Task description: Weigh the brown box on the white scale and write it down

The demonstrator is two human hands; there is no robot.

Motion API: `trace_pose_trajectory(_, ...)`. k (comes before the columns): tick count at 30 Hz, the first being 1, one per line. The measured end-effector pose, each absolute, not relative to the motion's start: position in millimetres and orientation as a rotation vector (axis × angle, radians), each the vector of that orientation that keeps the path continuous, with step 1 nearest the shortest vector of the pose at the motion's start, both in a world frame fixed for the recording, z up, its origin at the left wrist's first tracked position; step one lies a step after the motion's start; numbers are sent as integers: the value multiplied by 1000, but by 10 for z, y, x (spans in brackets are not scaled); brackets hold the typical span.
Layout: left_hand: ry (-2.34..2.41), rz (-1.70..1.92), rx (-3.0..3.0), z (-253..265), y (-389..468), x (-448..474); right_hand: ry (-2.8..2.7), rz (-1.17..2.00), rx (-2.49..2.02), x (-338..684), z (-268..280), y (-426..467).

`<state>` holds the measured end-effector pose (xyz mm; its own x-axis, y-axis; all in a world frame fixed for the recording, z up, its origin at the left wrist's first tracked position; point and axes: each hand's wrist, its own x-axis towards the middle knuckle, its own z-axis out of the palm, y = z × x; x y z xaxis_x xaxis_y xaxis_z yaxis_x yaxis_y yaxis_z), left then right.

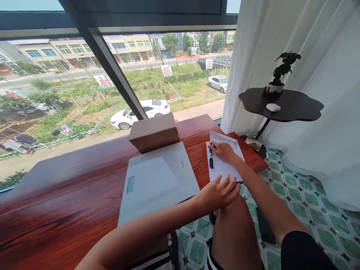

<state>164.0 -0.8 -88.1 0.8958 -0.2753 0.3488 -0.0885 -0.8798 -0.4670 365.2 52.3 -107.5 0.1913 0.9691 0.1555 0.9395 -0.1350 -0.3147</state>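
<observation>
Paper (223, 168) lay at the tabletop's (70, 195) right edge, beside the scale (157, 180). Right hand (223, 150) gripped a pen (210, 157) on the paper; left hand (218, 192), released and flat, pinned its near edge. Advised firm pinning while writing.

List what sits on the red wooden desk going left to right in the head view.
Flat white electronic scale with the brown cardboard box behind it → left hand on the near edge of the white paper sheet → black pen → right hand at the paper's far end.
</observation>
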Motion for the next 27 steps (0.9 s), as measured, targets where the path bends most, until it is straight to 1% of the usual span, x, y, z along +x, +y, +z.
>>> trace_pose_trajectory(6, 167, -645, -2590, -1020, -75, 1662, -1823, 41, -2147, 3637, -1103, 462)
trace_pose_trajectory(11, 112, -599, -2624, -1137, -66, 1673, -1868, 114, -2086, 3634, -1078, 439)
trace_pose_trajectory(15, 62, -566, -2674, -1208, -54, 1690, -1903, 89, -1971, 3668, -1088, 419)
trace_pose_trajectory(17, 54, -545, -2689, -1234, -58, 1697, -1885, 20, -1871, 3692, -1106, 411)
trace_pose_trajectory(21, 39, -543, -2690, -1266, -81, 1709, -1867, -241, -1749, 3727, -1137, 418)
trace_pose_trajectory(24, 32, -549, -2687, -1285, -96, 1717, -1870, -454, -1735, 3737, -1130, 439)
trace_pose_trajectory(27, 49, -581, -2678, -1311, -105, 1726, -1751, -631, -1758, 3742, -1117, 457)
